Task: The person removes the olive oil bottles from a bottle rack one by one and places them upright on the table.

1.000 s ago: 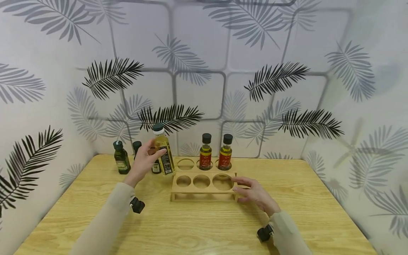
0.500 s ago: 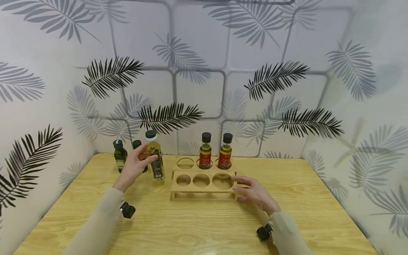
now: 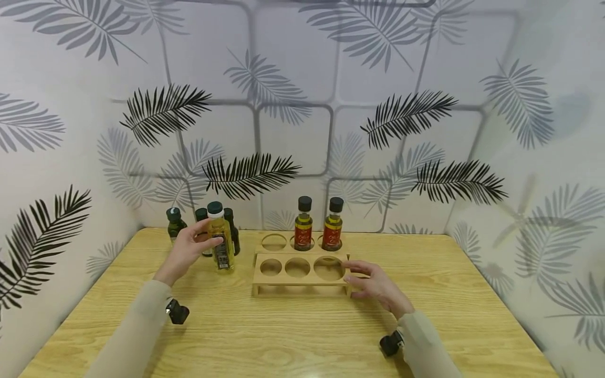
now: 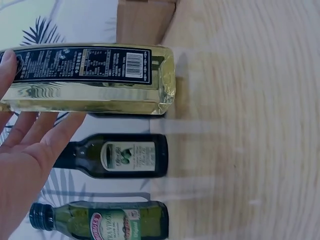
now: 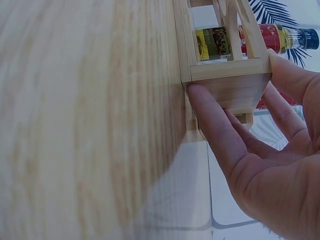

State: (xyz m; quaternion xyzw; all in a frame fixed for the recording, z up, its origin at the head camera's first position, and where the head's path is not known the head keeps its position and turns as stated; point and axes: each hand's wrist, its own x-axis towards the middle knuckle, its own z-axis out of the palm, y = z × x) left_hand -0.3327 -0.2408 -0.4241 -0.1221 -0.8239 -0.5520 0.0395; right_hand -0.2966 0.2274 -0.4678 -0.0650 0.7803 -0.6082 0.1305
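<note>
My left hand (image 3: 184, 251) holds a clear bottle of pale yellow oil (image 3: 224, 254) with a dark green cap, thumb on one side and fingers on the other. The bottle stands nearly upright, its base close over the table, left of a two-tier wooden bottle rack (image 3: 283, 280). My right hand (image 3: 378, 289) rests at the rack's right end, fingers extended against the end panel in the right wrist view. Two red-labelled oil bottles (image 3: 303, 232) sit in the middle and right holes of the rear tier.
Behind the left hand stand a green oil bottle (image 3: 176, 223) and two dark bottles, one with an olive label (image 4: 130, 156); the hand and held bottle partly hide them. A patterned wall (image 3: 293, 136) rises along the back edge of the wooden table (image 3: 293, 336).
My left hand has carried the yellow oil bottle left and down from beside the rack, and the bottle has gone from tilted to nearly upright. My right hand stays at the rack.
</note>
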